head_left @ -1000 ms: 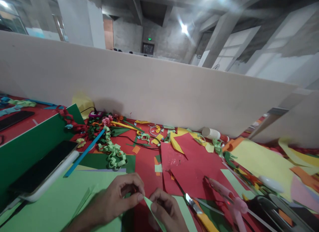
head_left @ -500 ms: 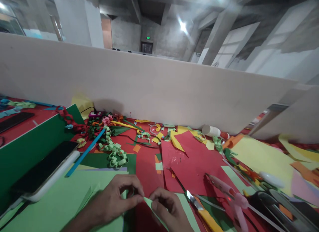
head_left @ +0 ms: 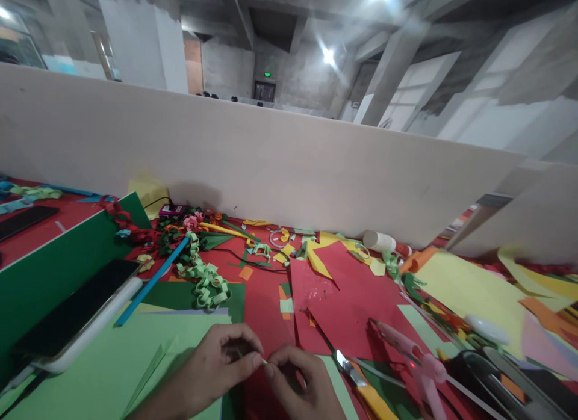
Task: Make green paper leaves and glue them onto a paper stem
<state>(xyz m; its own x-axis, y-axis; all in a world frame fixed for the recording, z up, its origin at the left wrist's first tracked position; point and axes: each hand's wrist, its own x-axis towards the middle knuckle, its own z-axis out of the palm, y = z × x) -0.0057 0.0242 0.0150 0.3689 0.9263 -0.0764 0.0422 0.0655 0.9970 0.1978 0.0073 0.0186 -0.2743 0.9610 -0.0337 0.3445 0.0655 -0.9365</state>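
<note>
My left hand [head_left: 217, 363] and my right hand [head_left: 300, 384] meet at the bottom edge, fingertips pinched together on a thin light-green paper strip [head_left: 263, 361]. Only a sliver of the strip shows between thumbs and forefingers. Under my left hand lies a light-green paper sheet [head_left: 112, 360]. Just right of my right hand rests a yellow-handled utility knife [head_left: 363, 387], blade pointing up-left. A pink glue gun [head_left: 413, 357] lies further right on red paper [head_left: 347, 293].
A light-green paper chain [head_left: 203, 275] and a blue stick [head_left: 151, 281] lie ahead of my left hand. A phone on a white case [head_left: 76, 315] leans on a green board [head_left: 58, 263] at left. A white divider wall [head_left: 271, 161] closes the back. Coloured scraps cover the right.
The green strip, which stuck out down-right between my hands, is now drawn in so only a sliver shows. My hands sit slightly lower and closer; the view tilted a little.
</note>
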